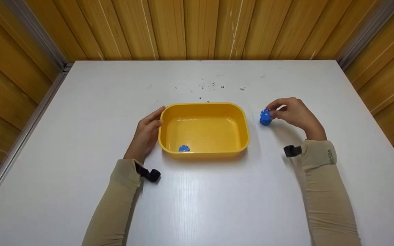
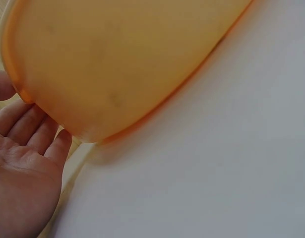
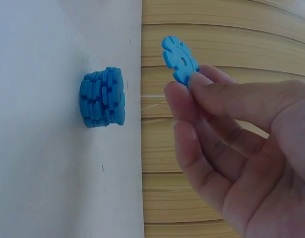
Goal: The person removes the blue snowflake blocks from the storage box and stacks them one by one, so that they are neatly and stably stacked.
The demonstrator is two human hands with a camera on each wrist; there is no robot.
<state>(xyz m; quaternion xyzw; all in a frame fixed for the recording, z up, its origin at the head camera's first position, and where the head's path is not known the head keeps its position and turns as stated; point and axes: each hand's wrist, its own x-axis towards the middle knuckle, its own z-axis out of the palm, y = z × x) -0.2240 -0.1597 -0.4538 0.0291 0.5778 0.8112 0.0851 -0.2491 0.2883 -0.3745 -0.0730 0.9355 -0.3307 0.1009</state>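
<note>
A yellow plastic box stands open-topped on the white table. My left hand holds its left end, thumb at the rim and fingers against the outside; the left wrist view shows the fingers partly hidden by the wall. Inside the box, near its front left, lies a blue notched plastic disc. To the right of the box, my right hand pinches another blue notched disc between thumb and fingers. In the right wrist view that disc is apart from a stack of blue discs on the table.
The white table has dark specks behind the box. Yellow slatted walls rise at the back and sides. Black wrist-worn cameras stick out from both sleeves.
</note>
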